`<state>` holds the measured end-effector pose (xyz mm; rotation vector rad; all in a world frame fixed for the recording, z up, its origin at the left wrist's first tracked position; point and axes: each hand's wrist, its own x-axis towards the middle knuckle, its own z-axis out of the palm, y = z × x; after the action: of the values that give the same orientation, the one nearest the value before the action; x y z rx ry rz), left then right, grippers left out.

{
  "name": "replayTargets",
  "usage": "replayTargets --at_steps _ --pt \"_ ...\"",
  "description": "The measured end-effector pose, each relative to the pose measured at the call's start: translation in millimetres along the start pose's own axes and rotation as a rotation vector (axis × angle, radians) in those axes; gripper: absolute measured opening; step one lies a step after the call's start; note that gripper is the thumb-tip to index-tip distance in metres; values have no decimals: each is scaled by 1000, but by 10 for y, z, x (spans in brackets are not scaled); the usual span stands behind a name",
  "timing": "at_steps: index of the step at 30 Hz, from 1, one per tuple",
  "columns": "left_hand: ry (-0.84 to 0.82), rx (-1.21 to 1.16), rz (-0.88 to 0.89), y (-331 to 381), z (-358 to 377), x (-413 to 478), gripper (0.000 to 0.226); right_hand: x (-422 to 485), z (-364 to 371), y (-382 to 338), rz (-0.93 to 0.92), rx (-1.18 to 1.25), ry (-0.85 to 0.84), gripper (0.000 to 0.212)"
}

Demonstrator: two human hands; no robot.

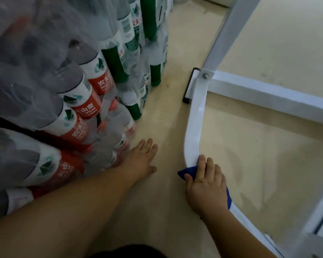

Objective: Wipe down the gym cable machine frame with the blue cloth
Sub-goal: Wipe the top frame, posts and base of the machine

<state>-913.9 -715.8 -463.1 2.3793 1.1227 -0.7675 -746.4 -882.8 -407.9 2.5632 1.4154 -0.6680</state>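
The white metal frame [193, 131] of the cable machine curves along the floor from a bolted joint down to the lower right. My right hand [205, 185] presses the blue cloth [186, 173] onto the bend of this base tube; the cloth shows at my fingertips and again beside my wrist. My left hand [141, 158] lies flat on the beige floor, fingers spread, holding nothing, just beside the shrink-wrapped water bottles.
Stacked packs of water bottles [76, 101] with red and green labels fill the left side. A black rubber foot [189, 86] caps the frame near the bolt [205, 76]. A white upright [226, 32] and crossbar [268, 94] rise on the right. Beige floor lies between.
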Motion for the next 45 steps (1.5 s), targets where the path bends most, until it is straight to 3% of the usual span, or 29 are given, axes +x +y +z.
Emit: replayTargets --at_steps 2,6,10,13,18,23,26,28,31,36,40,45 --pt "-16 -1 -5 22 -10 -18 91 -37 9 -14 25 7 -37 70" --pt "-5 1 -2 6 2 -5 91 92 110 -71 -49 4 167 72" --pt "-1 4 14 -20 -5 21 91 590 -55 -261 -176 19 212 71" --pt "-25 12 41 -70 17 51 92 1116 -305 -366 -136 112 223 70" --pt "-54 -37 72 -178 65 136 89 1751 -480 -402 -112 136 394 69" --pt "-57 -42 97 -159 -75 127 89 1734 -593 -312 -168 116 274 79" --pt "-70 -79 85 -140 -129 110 86 1494 -586 -113 -279 17 392 80" --pt "-77 -83 79 -128 -124 96 86 1315 -477 -27 -339 56 268 83" --pt "-101 -74 51 -106 -166 96 88 1303 -380 -58 -245 259 125 81" --pt "50 -41 -30 -26 -352 293 91 1601 -555 -281 -150 166 170 78" --pt "-36 -55 -87 -87 -276 501 104 1931 -662 -368 -183 141 232 77" --pt "-40 -40 -48 -80 -296 489 100 2329 -888 -383 -168 190 222 76"
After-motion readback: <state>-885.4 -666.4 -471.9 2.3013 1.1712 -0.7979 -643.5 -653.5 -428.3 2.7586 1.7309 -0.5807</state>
